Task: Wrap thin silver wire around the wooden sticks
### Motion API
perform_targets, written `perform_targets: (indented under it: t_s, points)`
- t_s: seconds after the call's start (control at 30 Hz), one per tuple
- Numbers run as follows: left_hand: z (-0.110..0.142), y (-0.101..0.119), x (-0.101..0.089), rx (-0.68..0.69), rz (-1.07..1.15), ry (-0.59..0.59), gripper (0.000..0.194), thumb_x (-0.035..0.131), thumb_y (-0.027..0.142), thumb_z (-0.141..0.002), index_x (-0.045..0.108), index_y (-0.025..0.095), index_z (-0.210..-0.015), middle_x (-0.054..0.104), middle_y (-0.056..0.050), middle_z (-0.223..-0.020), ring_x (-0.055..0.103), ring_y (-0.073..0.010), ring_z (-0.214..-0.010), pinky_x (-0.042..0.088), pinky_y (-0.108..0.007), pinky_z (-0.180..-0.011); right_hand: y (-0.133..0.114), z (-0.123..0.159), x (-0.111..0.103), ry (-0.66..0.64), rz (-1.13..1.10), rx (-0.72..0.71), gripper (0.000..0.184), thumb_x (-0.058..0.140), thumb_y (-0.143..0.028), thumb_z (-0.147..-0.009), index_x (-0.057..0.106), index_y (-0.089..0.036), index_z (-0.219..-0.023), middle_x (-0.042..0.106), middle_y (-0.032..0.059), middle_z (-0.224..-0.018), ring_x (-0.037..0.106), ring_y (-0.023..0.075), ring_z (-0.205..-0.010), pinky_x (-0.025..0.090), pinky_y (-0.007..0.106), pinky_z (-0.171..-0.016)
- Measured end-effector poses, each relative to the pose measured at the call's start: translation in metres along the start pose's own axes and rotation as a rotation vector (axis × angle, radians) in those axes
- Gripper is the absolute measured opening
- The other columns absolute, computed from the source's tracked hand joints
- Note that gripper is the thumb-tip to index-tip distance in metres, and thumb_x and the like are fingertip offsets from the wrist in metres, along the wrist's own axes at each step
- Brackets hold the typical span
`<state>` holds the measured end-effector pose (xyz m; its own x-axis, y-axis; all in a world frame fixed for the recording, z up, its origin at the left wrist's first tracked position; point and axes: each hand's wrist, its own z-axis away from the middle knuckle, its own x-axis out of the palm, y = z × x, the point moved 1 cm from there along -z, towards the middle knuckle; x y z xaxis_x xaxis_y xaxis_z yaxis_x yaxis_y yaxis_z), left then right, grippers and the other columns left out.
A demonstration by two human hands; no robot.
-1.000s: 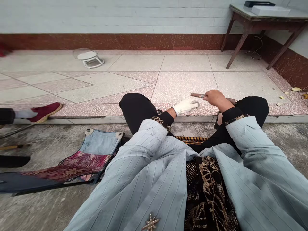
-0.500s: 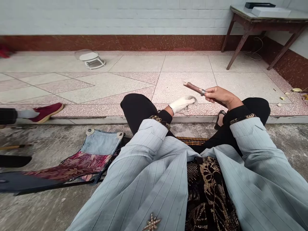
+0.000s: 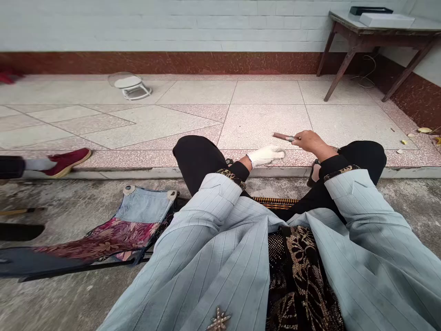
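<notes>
A short brown stick point(image 3: 283, 136) with a silvery wrapping round its middle is gripped in my bare right hand point(image 3: 310, 140). The stick's free end points left, over the floor tiles. My left hand point(image 3: 267, 156), in a white knitted glove, is just below and left of the stick, apart from it. Its fingers are closed, and a small greyish, rounded thing point(image 3: 284, 157) shows at the fingertips, too small to name. Both forearms rest above my knees.
A wooden table point(image 3: 386, 30) with a white box point(image 3: 386, 20) stands at back right. On the raised tiled floor point(image 3: 262, 119) is a small white stool point(image 3: 131, 85). To my left are a folding cloth chair point(image 3: 113, 234) and another person's red shoe point(image 3: 70, 162).
My right hand has lowered, tilting the stick nearer level. My gloved left hand has shifted slightly down and right.
</notes>
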<state>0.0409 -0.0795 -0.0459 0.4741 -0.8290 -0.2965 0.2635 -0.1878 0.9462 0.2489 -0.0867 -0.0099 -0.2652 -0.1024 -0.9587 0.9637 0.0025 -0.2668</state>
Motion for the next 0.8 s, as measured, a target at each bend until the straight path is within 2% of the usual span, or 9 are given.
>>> perform_targets:
  t_s: [0.07, 0.13, 0.23, 0.27, 0.3, 0.37, 0.47, 0.63, 0.8]
  points:
    - [-0.001, -0.001, -0.001, -0.012, -0.016, 0.022, 0.032, 0.062, 0.044, -0.084, 0.062, 0.013, -0.085, 0.045, 0.004, -0.055, 0.035, -0.0062, -0.046, 0.025, -0.020, -0.045, -0.005, 0.001, 0.008, -0.140, 0.152, -0.050, 0.030, 0.061, -0.037, -0.088, 0.077, -0.015, -0.103, 0.070, 0.0133, -0.094, 0.061, 0.0236, -0.083, 0.039, 0.032, -0.065]
    - [-0.002, -0.003, -0.005, -0.003, -0.013, 0.005, 0.031, 0.064, 0.043, -0.082, 0.062, 0.012, -0.084, 0.049, 0.003, -0.059, 0.037, -0.0060, -0.048, 0.027, -0.020, -0.047, -0.007, 0.004, 0.014, -0.376, 0.164, -0.110, 0.027, 0.065, -0.034, -0.085, 0.077, -0.016, -0.100, 0.071, 0.0108, -0.089, 0.061, 0.0211, -0.078, 0.039, 0.031, -0.065]
    - [-0.001, -0.004, -0.012, 0.002, -0.002, -0.038, 0.029, 0.066, 0.041, -0.080, 0.062, 0.013, -0.081, 0.050, 0.003, -0.062, 0.039, -0.0059, -0.050, 0.030, -0.020, -0.048, -0.006, 0.014, 0.010, -0.808, -0.080, -0.247, 0.025, 0.070, -0.037, -0.082, 0.075, -0.016, -0.093, 0.063, 0.0021, -0.066, 0.053, 0.0138, -0.060, 0.038, 0.028, -0.061]
    - [0.001, -0.003, -0.014, -0.003, 0.006, -0.030, 0.029, 0.066, 0.042, -0.081, 0.061, 0.013, -0.081, 0.049, 0.003, -0.062, 0.039, -0.0060, -0.049, 0.030, -0.020, -0.047, -0.005, 0.019, 0.005, -0.907, -0.209, -0.295, 0.028, 0.071, -0.040, -0.081, 0.074, -0.015, -0.092, 0.059, -0.0005, -0.061, 0.049, 0.0121, -0.057, 0.037, 0.027, -0.059]
    - [0.002, -0.003, -0.016, -0.002, 0.015, -0.011, 0.029, 0.065, 0.042, -0.082, 0.061, 0.014, -0.083, 0.048, 0.003, -0.061, 0.038, -0.0062, -0.049, 0.029, -0.020, -0.047, -0.004, 0.023, -0.003, -0.928, -0.349, -0.356, 0.031, 0.072, -0.043, -0.080, 0.073, -0.015, -0.091, 0.057, -0.0018, -0.061, 0.048, 0.0109, -0.056, 0.037, 0.027, -0.058]
    - [0.006, 0.000, -0.019, 0.013, 0.036, 0.059, 0.030, 0.059, 0.044, -0.088, 0.062, 0.015, -0.087, 0.043, 0.004, -0.059, 0.036, -0.0065, -0.047, 0.027, -0.020, -0.045, -0.002, 0.029, -0.019, -0.724, -0.626, -0.432, 0.032, 0.072, -0.045, -0.080, 0.072, -0.016, -0.093, 0.057, -0.0026, -0.066, 0.044, 0.0087, -0.057, 0.035, 0.025, -0.057]
    - [0.010, 0.002, -0.019, 0.045, 0.096, 0.113, 0.032, 0.051, 0.045, -0.093, 0.061, 0.016, -0.090, 0.037, 0.006, -0.058, 0.032, -0.0064, -0.046, 0.025, -0.019, -0.044, 0.003, 0.033, -0.034, -0.476, -0.870, -0.360, 0.027, 0.073, -0.042, -0.081, 0.068, -0.015, -0.083, 0.053, -0.0030, -0.061, 0.039, 0.0075, -0.053, 0.031, 0.023, -0.052]
    - [0.008, -0.002, -0.013, 0.040, 0.144, 0.032, 0.031, 0.050, 0.046, -0.094, 0.058, 0.016, -0.089, 0.037, 0.006, -0.057, 0.030, -0.0060, -0.045, 0.025, -0.018, -0.043, 0.010, 0.021, -0.026, -0.226, -1.159, -0.224, 0.024, 0.076, -0.034, -0.080, 0.068, -0.014, -0.089, 0.054, -0.0012, -0.062, 0.043, 0.0073, -0.052, 0.031, 0.021, -0.046]
    - [0.007, -0.002, -0.011, 0.028, 0.145, 0.071, 0.029, 0.051, 0.043, -0.094, 0.058, 0.016, -0.089, 0.037, 0.006, -0.058, 0.031, -0.0055, -0.046, 0.025, -0.016, -0.042, 0.012, 0.009, -0.018, -0.113, -1.164, -0.069, 0.011, 0.065, -0.021, -0.089, 0.068, -0.010, -0.091, 0.054, -0.0008, -0.059, 0.045, 0.0066, -0.048, 0.031, 0.020, -0.042]
